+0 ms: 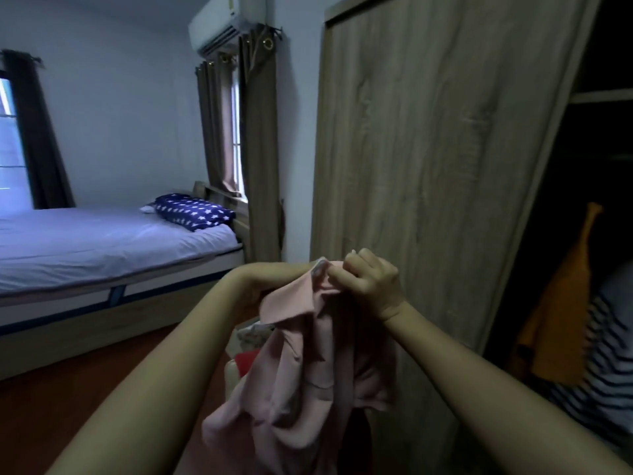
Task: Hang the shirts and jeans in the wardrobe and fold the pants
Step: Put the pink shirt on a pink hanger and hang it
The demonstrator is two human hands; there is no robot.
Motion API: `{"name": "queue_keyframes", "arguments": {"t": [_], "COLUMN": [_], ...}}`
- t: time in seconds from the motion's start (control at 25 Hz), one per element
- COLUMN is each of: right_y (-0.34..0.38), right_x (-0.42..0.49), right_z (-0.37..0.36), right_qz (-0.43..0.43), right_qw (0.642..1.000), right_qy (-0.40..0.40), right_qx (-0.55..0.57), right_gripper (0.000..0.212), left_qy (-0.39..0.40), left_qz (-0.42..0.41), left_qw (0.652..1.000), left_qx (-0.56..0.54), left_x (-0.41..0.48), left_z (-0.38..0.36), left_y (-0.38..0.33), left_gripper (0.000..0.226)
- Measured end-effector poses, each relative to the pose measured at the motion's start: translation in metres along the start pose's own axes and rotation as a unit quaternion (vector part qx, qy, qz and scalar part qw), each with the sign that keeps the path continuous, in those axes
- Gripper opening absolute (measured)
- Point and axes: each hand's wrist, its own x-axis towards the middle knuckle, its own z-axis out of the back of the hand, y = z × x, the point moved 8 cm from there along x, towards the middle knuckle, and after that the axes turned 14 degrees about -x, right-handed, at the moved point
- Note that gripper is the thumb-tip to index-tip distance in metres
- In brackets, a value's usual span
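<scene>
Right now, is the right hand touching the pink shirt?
Touching. The head view shows the right hand pinching the top edge of the pink shirt, with no gap between them.

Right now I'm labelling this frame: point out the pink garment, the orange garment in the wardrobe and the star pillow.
pink garment (301, 389): head view, hanging middle folds.
orange garment (561, 303): head view, lower body.
star pillow (195, 211): head view, its middle.

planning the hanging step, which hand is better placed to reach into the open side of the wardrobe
Right, probably. The right hand pinches the pink garment nearer the open side of the wardrobe; the left hand holds it on the side toward the bed.
</scene>
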Motion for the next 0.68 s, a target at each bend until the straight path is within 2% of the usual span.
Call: {"name": "queue_keyframes", "arguments": {"t": [0.08,0.16,0.2,0.24,0.32,0.36,0.4,0.48,0.52,0.56,0.6,0.64,0.68], "right_y": [-0.016,-0.03,-0.036,-0.044,-0.058,-0.067,-0.078,-0.11,-0.125,-0.135,-0.137,-0.133,-0.129], "right_x": [-0.007,-0.012,-0.016,-0.021,-0.032,-0.035,-0.034,-0.032,-0.033,-0.038,-0.047,-0.058,-0.068], "right_z": [0.014,0.024,0.029,0.034,0.043,0.05,0.057,0.062,0.059,0.053,0.044,0.038,0.038], "right_qz": [0.011,0.016,0.027,0.034,0.018,-0.019,-0.074,-0.225,-0.3,-0.359,-0.393,-0.402,-0.389], "right_qw": [0.999,0.998,0.995,0.986,0.937,0.911,0.901,0.899,0.885,0.849,0.798,0.739,0.695], "right_qy": [0.021,0.055,0.092,0.151,0.294,0.34,0.351,0.312,0.309,0.348,0.408,0.472,0.522], "right_qx": [-0.026,-0.023,0.005,0.058,0.191,0.231,0.244,0.208,0.175,0.172,0.208,0.264,0.306], "right_gripper": [0.018,0.015,0.012,0.019,0.048,0.056,0.059,0.058,0.058,0.059,0.06,0.06,0.061], "left_qy": [0.072,0.103,0.08,0.036,-0.043,-0.07,-0.086,-0.073,-0.06,-0.059,-0.071,-0.09,-0.101], "left_qz": [-0.001,-0.032,-0.082,-0.142,-0.251,-0.291,-0.318,-0.353,-0.36,-0.358,-0.351,-0.343,-0.332], "left_qw": [0.994,0.989,0.986,0.981,0.962,0.95,0.939,0.923,0.92,0.921,0.924,0.928,0.934], "left_qx": [0.084,0.104,0.124,0.131,0.097,0.087,0.097,0.135,0.141,0.139,0.131,0.115,0.086], "left_x": [-0.001,0.003,0.004,0.005,-0.002,-0.007,-0.013,-0.024,-0.027,-0.03,-0.03,-0.031,-0.032], "left_z": [-0.018,-0.033,-0.038,-0.041,-0.05,-0.056,-0.066,-0.095,-0.109,-0.12,-0.125,-0.126,-0.124], "left_y": [-0.014,-0.028,-0.042,-0.059,-0.094,-0.108,-0.121,-0.134,-0.135,-0.137,-0.139,-0.141,-0.145], "left_gripper": [0.028,0.008,0.008,0.01,0.018,0.022,0.024,0.025,0.025,0.024,0.023,0.023,0.024]}}
